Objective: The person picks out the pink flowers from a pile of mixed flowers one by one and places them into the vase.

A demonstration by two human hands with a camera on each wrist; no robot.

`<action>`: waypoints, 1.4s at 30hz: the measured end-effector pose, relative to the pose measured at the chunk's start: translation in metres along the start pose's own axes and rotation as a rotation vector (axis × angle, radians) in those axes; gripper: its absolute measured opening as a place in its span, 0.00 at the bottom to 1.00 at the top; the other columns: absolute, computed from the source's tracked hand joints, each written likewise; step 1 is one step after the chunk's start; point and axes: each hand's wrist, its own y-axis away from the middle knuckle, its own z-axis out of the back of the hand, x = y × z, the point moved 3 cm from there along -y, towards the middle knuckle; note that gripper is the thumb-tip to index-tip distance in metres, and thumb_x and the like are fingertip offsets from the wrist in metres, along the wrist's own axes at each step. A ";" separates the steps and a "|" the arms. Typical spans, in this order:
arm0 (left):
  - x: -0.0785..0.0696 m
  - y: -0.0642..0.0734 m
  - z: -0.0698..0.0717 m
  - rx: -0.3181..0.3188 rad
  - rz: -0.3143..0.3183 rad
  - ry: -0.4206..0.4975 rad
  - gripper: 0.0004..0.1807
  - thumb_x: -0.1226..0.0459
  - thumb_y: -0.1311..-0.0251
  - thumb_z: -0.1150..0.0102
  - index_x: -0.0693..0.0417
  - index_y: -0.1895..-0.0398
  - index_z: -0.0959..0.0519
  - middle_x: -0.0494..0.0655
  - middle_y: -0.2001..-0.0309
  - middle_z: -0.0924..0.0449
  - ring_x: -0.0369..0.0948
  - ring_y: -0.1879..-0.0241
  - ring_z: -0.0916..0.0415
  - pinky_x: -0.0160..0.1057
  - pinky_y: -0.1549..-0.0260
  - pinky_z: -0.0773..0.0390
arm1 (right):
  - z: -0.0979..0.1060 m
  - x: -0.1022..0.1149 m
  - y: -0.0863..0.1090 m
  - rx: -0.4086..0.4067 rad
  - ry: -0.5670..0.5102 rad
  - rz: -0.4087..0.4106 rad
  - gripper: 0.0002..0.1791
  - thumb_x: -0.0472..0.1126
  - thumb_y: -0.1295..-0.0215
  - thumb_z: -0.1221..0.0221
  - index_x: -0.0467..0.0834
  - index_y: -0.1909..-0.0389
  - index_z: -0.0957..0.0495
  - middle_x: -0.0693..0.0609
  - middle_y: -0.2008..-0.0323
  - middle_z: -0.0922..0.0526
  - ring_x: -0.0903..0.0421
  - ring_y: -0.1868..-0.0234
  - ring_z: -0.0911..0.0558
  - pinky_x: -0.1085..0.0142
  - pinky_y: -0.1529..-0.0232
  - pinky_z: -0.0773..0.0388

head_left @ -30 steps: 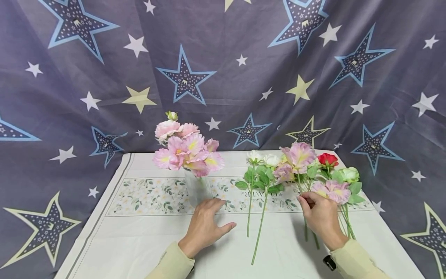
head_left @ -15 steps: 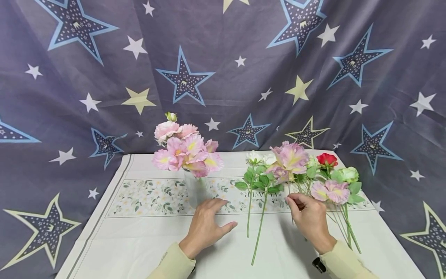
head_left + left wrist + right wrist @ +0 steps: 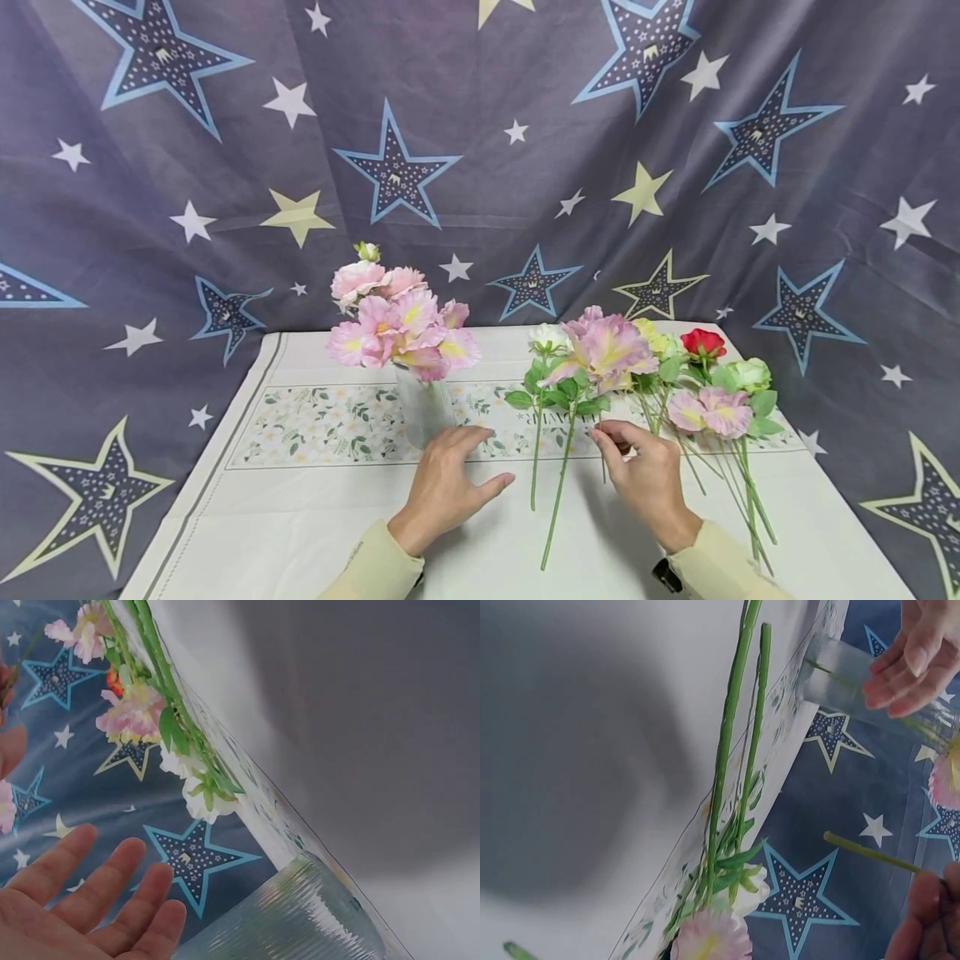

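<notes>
My right hand pinches the stem of a pink-and-yellow artificial iris. Its bloom tilts up over the white roses, and the cut end of the stem shows in the right wrist view. My left hand stays beside the clear ribbed glass vase, thumb spread and fingers extended, gripping nothing. Pink irises and pale pink blooms with a small bud fill the vase, their stems partly visible through the glass.
Two white roses lie on long green stems mid-table. To the right lie a red rose, a pale green rose, a yellow bloom and another pink iris. A star-patterned curtain hangs behind the white cloth.
My right hand has carried the pink iris leftward, from the pile at the right to over the white roses. My left hand has hardly moved beside the vase.
</notes>
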 end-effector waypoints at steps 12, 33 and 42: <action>-0.007 -0.004 0.000 -0.055 0.013 0.069 0.30 0.48 0.55 0.18 0.48 0.49 0.14 0.44 0.49 0.14 0.45 0.46 0.19 0.50 0.45 0.21 | -0.015 0.014 0.007 0.013 -0.078 0.009 0.12 0.25 0.52 0.24 0.41 0.68 0.12 0.50 0.73 0.11 0.59 0.78 0.16 0.73 0.75 0.20; -0.016 -0.012 0.000 -0.132 0.036 0.384 0.17 0.55 0.48 0.20 0.42 0.54 0.12 0.33 0.55 0.13 0.37 0.50 0.18 0.45 0.49 0.19 | -0.036 0.032 0.019 0.027 -0.247 0.037 0.10 0.25 0.49 0.27 0.39 0.66 0.13 0.49 0.72 0.11 0.60 0.77 0.17 0.74 0.73 0.20; -0.026 -0.018 0.002 -0.180 -0.013 0.503 0.12 0.60 0.42 0.24 0.43 0.54 0.11 0.36 0.57 0.12 0.39 0.53 0.18 0.43 0.52 0.20 | -0.041 0.040 0.021 0.050 -0.288 0.040 0.15 0.22 0.53 0.27 0.40 0.66 0.13 0.50 0.74 0.13 0.61 0.77 0.17 0.74 0.74 0.21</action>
